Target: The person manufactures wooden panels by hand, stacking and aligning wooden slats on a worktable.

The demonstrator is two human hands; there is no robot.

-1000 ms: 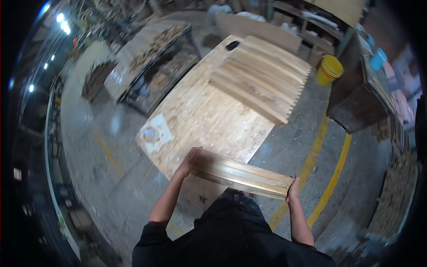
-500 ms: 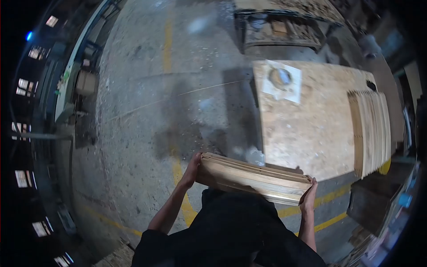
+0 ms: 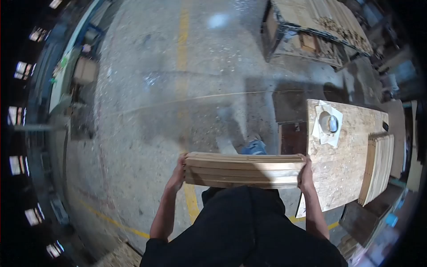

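I carry a stack of several light wooden boards (image 3: 243, 170) level in front of my waist. My left hand (image 3: 178, 171) presses on the stack's left end and my right hand (image 3: 305, 171) presses on its right end. Both hands grip the stack between them. My dark shirt fills the view below the boards. A blue shoe tip (image 3: 254, 147) shows just above the stack, on the concrete floor.
To my right stands an OSB-topped table (image 3: 342, 164) with a roll of tape on a white sheet (image 3: 328, 124) and a row of similar boards (image 3: 378, 167). A cluttered bench (image 3: 311, 31) is farther off. Yellow floor lines (image 3: 183, 53) cross the dusty concrete.
I have turned left, away from the table, which has slid to the right of view. The board stack went from tilted to level and stays between both hands.
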